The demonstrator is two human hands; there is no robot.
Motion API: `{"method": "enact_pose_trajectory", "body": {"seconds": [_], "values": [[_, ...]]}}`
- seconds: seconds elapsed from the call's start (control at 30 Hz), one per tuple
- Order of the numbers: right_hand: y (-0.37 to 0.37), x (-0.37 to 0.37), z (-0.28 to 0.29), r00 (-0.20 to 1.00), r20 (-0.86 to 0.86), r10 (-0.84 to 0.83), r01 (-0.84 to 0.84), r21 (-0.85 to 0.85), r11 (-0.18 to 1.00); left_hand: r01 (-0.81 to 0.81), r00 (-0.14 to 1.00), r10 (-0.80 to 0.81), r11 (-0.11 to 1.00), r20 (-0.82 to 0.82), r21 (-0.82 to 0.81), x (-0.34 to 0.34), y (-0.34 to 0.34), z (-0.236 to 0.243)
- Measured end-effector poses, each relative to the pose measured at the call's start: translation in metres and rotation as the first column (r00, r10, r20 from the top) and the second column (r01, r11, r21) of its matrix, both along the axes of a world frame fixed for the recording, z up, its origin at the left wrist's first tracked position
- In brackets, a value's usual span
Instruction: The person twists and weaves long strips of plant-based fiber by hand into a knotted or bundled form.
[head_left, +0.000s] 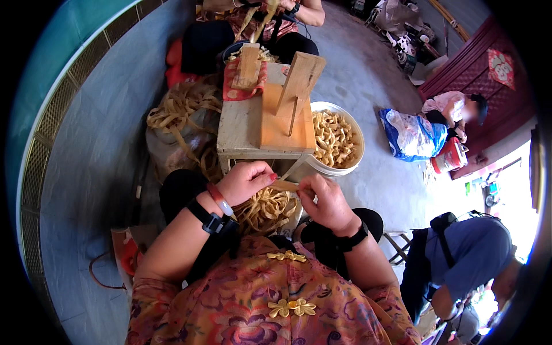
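Over my lap, a flat tan strip [286, 185] stretches between my two hands. My left hand [244, 183] pinches its left end with thumb and forefinger, red nail showing. My right hand [326, 201] is closed on the other end, fingers curled. Just under the hands lies a pile of loose tan strips [264, 211] in a pale bag. Ahead stands a small table [238, 129] with a wooden stand [279, 123] on it, made of a flat base, an upright board and a thin peg. A white bucket [361, 144] beside it holds many small folded tan pieces [333, 138].
A heap of long strips [184, 109] fills a bag left of the table. Across it, another person's arms [307, 11] work with strips above a second wooden block [249, 66]. Blue-white sack [411, 135] and a seated person are to the right; another person [466, 247] bends at lower right.
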State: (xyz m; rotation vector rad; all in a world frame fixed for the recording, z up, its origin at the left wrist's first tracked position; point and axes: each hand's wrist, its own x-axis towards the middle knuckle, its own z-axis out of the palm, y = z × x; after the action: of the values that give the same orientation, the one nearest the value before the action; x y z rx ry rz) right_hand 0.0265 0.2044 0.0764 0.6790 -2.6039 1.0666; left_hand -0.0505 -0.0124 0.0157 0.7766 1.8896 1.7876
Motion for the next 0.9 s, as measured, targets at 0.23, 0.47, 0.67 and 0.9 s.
{"method": "enact_pose_trajectory", "body": {"seconds": [0.23,0.47,0.67,0.9], "values": [[0.022,-0.062,-0.011,0.984,-0.148,-0.096,0.116,0.134,0.984,-0.137,0.990,0.140,0.986,0.017,-0.093,-0.050,0.022,0.002],[0.020,-0.129,-0.018,0.957,-0.170,-0.236,0.256,0.104,0.961,-0.437,0.894,0.412,0.889,-0.176,-0.138,-0.106,0.049,0.002],[0.094,-0.124,-0.066,0.877,-0.203,-0.436,0.462,0.100,0.881,-0.410,0.897,0.356,0.891,-0.260,-0.193,-0.086,0.030,-0.001],[0.028,-0.041,-0.031,0.998,-0.063,-0.023,0.024,0.019,1.000,0.007,0.960,-0.031,0.996,0.279,0.086,-0.009,0.012,-0.017]]}}
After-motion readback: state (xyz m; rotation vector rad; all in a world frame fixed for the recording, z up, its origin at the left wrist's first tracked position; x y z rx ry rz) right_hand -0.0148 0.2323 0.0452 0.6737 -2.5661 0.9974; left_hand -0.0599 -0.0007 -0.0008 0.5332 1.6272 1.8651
